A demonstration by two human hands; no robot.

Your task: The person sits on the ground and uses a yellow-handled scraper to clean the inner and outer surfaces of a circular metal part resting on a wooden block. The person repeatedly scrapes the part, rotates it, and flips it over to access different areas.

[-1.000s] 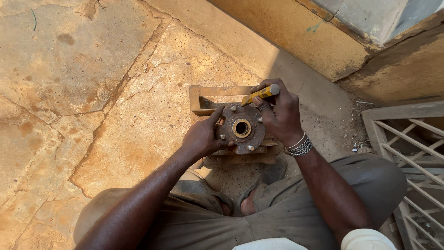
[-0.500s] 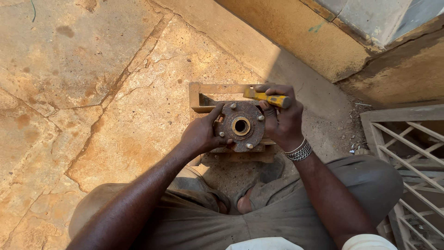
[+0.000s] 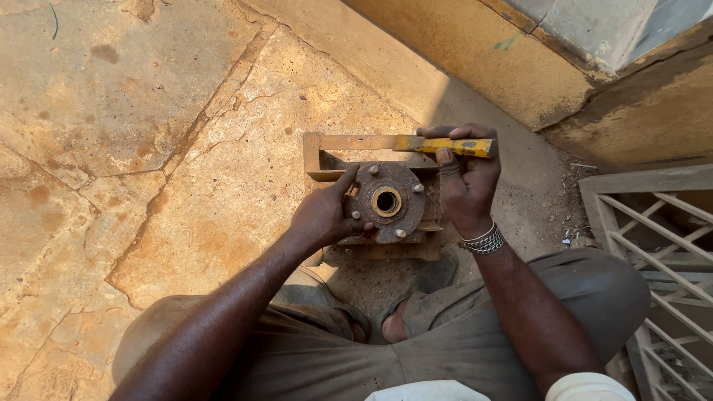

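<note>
A rusty round wheel hub (image 3: 388, 202) sits a little right of the middle of the frame, its flat face turned up toward the camera, with a bright ring around the hole in its centre and short studs standing up around its flange. It rests on a rusty metal frame (image 3: 321, 153) made of angle bars, which lies on the cracked stone floor (image 3: 148, 134).

The left hand (image 3: 323, 215) comes in from the lower left and presses against the hub's left edge, fingers spread and partly curled over the rim, the thumb reaching up toward the top of the flange. It steadies the hub rather than closing fully around it.

The right hand (image 3: 466, 182) is just right of the hub, closed in a fist around a yellow-handled tool (image 3: 445, 145). The tool lies nearly level across the top of the fist, its metal end pointing left over the upper bar of the frame, above the hub and not touching it. A metal bracelet (image 3: 483, 240) circles the right wrist.

At the bottom of the frame are the person's bent knees in grey-brown trousers, with a sandalled foot (image 3: 397, 319) between them. A metal grille (image 3: 653, 245) stands at the right edge, and a low yellowish wall (image 3: 475, 52) runs across the upper right.
</note>
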